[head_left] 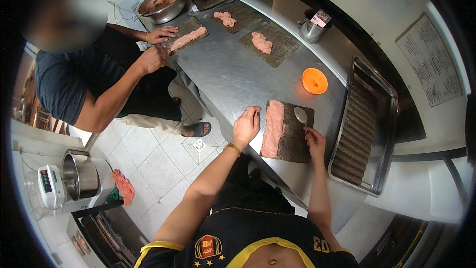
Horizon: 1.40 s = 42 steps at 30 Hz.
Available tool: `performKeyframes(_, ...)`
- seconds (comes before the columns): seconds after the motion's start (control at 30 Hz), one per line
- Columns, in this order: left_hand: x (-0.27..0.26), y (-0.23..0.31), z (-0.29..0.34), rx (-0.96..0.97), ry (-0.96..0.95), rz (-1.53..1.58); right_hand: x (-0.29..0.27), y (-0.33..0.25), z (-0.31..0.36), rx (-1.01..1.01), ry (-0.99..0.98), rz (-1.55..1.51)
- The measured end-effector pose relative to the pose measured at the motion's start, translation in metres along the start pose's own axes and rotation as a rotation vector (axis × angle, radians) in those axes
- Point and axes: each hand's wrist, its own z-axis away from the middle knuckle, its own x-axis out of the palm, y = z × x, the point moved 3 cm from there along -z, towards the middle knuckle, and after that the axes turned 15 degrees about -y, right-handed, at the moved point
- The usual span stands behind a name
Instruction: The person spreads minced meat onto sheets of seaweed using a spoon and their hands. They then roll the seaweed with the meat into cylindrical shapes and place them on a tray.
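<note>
A commercial food-prep kitchen: a long stainless-steel bench (233, 77) runs from 11 to 4 o'clock, with a metal tray (384, 119) of finished rolls at 3, a steel mixing bowl (162, 4) of pink paste at 11, and a white tiled floor (153, 168) at 8.

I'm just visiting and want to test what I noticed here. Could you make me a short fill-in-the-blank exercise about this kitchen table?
1. The right hand holds a ____ over the seaweed sheet.
2. The small bowl on the steel table is coloured ____.
3. The pink paste covers the sheet's ____ side, by the left hand.

Missing words: spoon; orange; left
</note>
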Motion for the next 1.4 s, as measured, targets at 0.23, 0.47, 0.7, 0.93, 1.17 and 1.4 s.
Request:
performKeyframes(0.23,-0.003,0.003,0.0,-0.022,-0.011,0.0,0.003,-0.001,0.002,0.0,0.051,-0.09)
performKeyframes(0.47,0.003,-0.004,0.001,0.009,0.014,0.02,0.003,0.003,0.002,-0.052,0.055,-0.032)
performKeyframes(0.7,0.004,-0.005,0.002,-0.033,0.0,-0.012,0.005,-0.003,0.007,-0.061,0.063,-0.024)
performKeyframes(0.93,-0.001,-0.001,0.004,0.011,-0.007,0.003,0.005,-0.008,0.005,-0.082,0.115,0.061)
performKeyframes(1.17,-0.001,0.0,0.004,0.018,-0.008,0.028,0.01,-0.013,0.008,-0.14,0.133,0.013)
performKeyframes(1.4,0.001,-0.003,0.004,0.008,0.01,0.032,0.005,-0.005,0.005,-0.128,0.106,0.058)
